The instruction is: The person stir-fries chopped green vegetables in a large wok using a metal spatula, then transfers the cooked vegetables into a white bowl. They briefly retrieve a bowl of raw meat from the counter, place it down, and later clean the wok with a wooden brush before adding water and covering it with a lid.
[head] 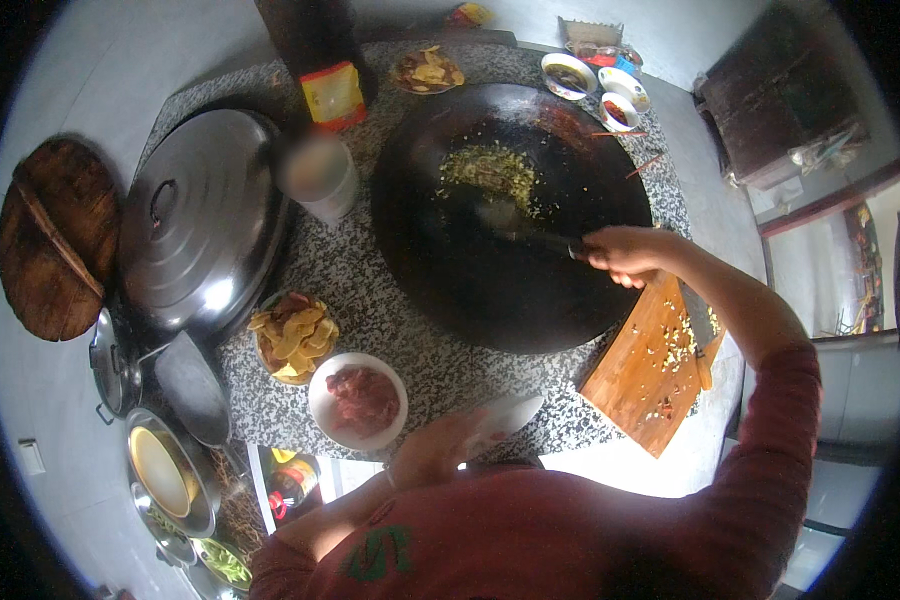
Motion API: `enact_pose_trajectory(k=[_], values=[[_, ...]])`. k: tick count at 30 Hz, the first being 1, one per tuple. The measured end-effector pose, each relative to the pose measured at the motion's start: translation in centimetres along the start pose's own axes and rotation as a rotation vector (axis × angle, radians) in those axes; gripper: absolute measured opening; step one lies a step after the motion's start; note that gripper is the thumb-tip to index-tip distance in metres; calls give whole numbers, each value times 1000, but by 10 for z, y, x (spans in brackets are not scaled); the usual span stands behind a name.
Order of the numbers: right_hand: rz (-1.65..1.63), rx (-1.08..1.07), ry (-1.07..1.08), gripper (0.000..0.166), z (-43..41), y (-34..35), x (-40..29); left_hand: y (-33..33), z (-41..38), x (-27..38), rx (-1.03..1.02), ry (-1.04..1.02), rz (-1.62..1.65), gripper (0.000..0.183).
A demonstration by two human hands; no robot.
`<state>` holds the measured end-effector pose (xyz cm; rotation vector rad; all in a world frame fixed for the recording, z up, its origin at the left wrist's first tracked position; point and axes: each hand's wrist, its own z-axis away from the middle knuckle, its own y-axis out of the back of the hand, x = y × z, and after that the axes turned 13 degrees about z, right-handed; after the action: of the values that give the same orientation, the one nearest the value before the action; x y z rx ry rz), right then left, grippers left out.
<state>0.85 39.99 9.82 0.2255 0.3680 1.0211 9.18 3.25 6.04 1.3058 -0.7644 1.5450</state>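
Over the right part of the large black wok (465, 300), my right hand (624, 253) grips the handle of a wok spatula (504, 217). The spatula's blade lies low in the wok, at the near edge of a patch of chopped, yellow-green food (491, 171). Close to my body, my left hand (431, 450) holds a tilted white dish (511, 416) by its side; small reddish bits show on it. Left of that dish, a white bowl of raw sliced meat (361, 401) stands on the speckled stone counter (439, 375).
A wooden cutting board (634, 375) with chopped bits and a knife (694, 319) lies right of the wok. Sliced yellow food fills a bowl (296, 337) at left. A large metal lid (202, 225) and a white container (319, 176) stand farther left. Small bowls (568, 76) sit behind.
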Motion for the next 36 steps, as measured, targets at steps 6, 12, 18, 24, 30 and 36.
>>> enact_pose_trajectory(k=[6, 12, 18, 24, 30, 36], values=[[-268, -76, 135, 41, -1, -39, -36, 20, 0, 40, 80, 227, 192, 50], [150, 83, 29, 35, 11, -1, -21, 1, 20, -53, 270, -127, -114, 49], [293, 85, -169, 44, 65, -44, 30, 3, 13, -43, 284, 27, 20, 44], [158, 682, 151, 46, -117, -57, 93, 17, 6, -21, 317, 223, 190, 47], [-84, 1028, 280, 43, -192, -64, 67, 21, -17, -40, 629, 195, 740, 41], [31, 1054, 250, 45, -113, -54, 84, 56, -88, -49, 909, 23, 1177, 45]])
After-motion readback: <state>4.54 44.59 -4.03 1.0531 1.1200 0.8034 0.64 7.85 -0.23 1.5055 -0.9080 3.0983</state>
